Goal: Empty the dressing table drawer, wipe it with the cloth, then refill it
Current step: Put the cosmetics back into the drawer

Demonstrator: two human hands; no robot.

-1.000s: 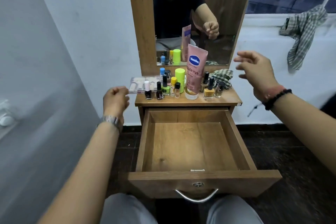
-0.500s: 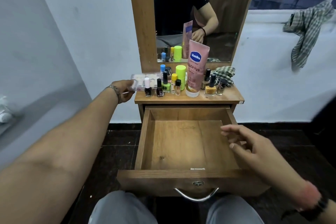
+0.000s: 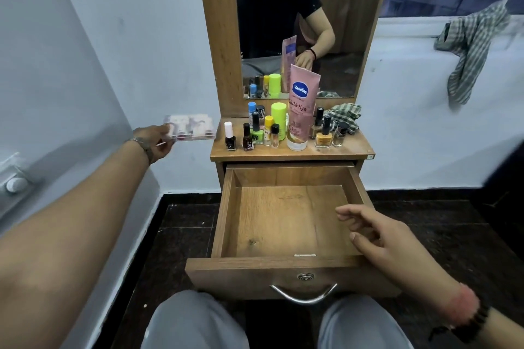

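Two bare hands frame an open wooden drawer (image 3: 286, 221) at centre of the frame. The drawer is pulled fully out of the dressing table (image 3: 360, 150); its floor is bare wood, with a small pale scrap lying against the inside of the front panel. A curved metal handle (image 3: 303, 295) and a round lock sit on the front panel, just above the person's grey-clad knees at the lower edge.

Left hand (image 3: 154, 140), at centre left: fingers and thumb pinch the near end of a clear makeup palette (image 3: 190, 127), held in the air just left of the tabletop's left edge, apart from it. The palette is motion-blurred; its contents cannot be told beyond pinkish wells.

Right hand (image 3: 380, 235), at lower right: fingers loosely spread and slightly bent, holding nothing, over the drawer's right wall near the front corner. Whether it touches the wood cannot be told.

Tabletop, above the drawer: a tall pink lotion tube (image 3: 301, 110) standing on its cap at centre; nail polish bottles (image 3: 230, 137) and small vials in a row to its left; a lime-green container (image 3: 278, 120) behind them; two more polish bottles and a small jar to the right. A crumpled checked cloth (image 3: 344, 115) lies at the back right of the tabletop, against the mirror (image 3: 334, 22). A second checked cloth (image 3: 470, 48) hangs from the window ledge at upper right.
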